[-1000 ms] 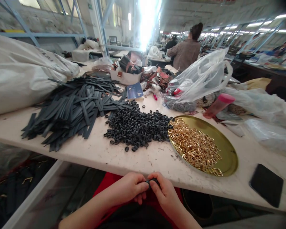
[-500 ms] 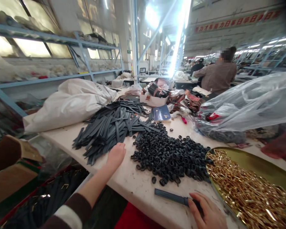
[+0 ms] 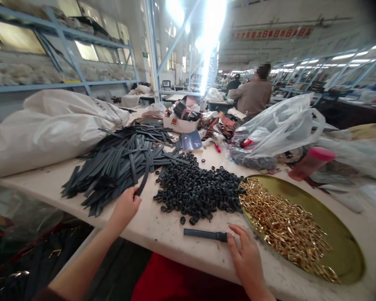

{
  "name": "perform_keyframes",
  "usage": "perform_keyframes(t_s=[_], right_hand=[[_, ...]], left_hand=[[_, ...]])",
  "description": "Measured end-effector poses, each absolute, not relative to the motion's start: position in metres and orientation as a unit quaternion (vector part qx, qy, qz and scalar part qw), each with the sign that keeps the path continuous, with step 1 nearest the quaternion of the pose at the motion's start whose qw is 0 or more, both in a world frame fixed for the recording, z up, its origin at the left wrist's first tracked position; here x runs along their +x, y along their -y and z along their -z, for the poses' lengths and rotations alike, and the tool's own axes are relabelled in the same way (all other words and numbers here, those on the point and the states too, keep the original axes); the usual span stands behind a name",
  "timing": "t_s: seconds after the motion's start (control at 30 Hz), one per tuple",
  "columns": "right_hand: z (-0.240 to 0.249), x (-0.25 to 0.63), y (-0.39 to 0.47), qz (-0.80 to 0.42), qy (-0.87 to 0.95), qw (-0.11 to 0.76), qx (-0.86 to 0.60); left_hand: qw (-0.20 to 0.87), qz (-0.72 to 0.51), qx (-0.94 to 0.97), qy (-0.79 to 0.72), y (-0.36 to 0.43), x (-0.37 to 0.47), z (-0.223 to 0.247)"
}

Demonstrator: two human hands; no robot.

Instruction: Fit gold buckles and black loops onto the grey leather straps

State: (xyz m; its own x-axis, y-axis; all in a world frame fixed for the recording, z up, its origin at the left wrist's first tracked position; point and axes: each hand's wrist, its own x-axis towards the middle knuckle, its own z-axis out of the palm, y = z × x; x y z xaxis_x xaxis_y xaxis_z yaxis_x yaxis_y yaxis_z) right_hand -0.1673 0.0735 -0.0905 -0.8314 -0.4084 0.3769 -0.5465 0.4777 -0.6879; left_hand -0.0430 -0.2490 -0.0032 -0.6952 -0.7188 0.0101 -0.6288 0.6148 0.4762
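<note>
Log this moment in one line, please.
left hand: holds dark strip | right hand: open, at end of another strip on table | dark rings: heaped between strip pile and gold tray

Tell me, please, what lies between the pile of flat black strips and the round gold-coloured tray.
In the head view, a heap of small black rings lies there, between strips and tray.

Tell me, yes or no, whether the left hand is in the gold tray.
No, the left hand grips a dark strip, with the pile of black rings between it and the gold tray.
</note>
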Motion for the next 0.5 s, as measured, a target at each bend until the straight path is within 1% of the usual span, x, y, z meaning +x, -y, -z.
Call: perform_keyframes(t_s=[0.07, 0.1, 0.13, 0.17, 0.2, 0.23, 0.3, 0.4, 0.43, 0.47, 0.5], right_hand=[[0.080, -0.161, -0.070, -0.505, 0.824, 0.043, 0.252], [0.073, -0.157, -0.067, -0.551, 0.800, -0.001, 0.238], [0.066, -0.153, -0.064, -0.595, 0.770, -0.054, 0.223], [0.059, -0.149, -0.060, -0.631, 0.739, -0.112, 0.209], [0.053, -0.146, -0.057, -0.651, 0.716, -0.162, 0.196], [0.047, -0.143, -0.054, -0.660, 0.701, -0.199, 0.183], [0.040, -0.140, -0.049, -0.657, 0.693, -0.246, 0.167], [0.038, -0.144, -0.046, -0.626, 0.699, -0.292, 0.188], [0.038, -0.148, -0.046, -0.602, 0.717, -0.286, 0.205], [0.040, -0.153, -0.045, -0.562, 0.752, -0.256, 0.230], [0.041, -0.159, -0.044, -0.507, 0.796, -0.205, 0.260]], left_hand=[[0.059, 0.329, 0.326, 0.884, 0.202, -0.025, 0.000], [0.005, 0.481, 0.279, 0.831, 0.176, -0.017, -0.001], [-0.054, 0.609, 0.243, 0.753, 0.151, -0.011, -0.001], [-0.109, 0.692, 0.228, 0.676, 0.127, -0.006, -0.002], [-0.150, 0.745, 0.223, 0.611, 0.107, -0.003, -0.002], [-0.182, 0.782, 0.219, 0.555, 0.091, -0.001, -0.003], [-0.208, 0.825, 0.226, 0.475, 0.070, -0.004, -0.004], [-0.190, 0.860, 0.252, 0.401, 0.059, -0.015, -0.005], [-0.179, 0.868, 0.259, 0.385, 0.059, -0.020, -0.005], [-0.170, 0.873, 0.263, 0.373, 0.059, -0.024, -0.004], [-0.162, 0.877, 0.266, 0.365, 0.060, -0.027, -0.004]])
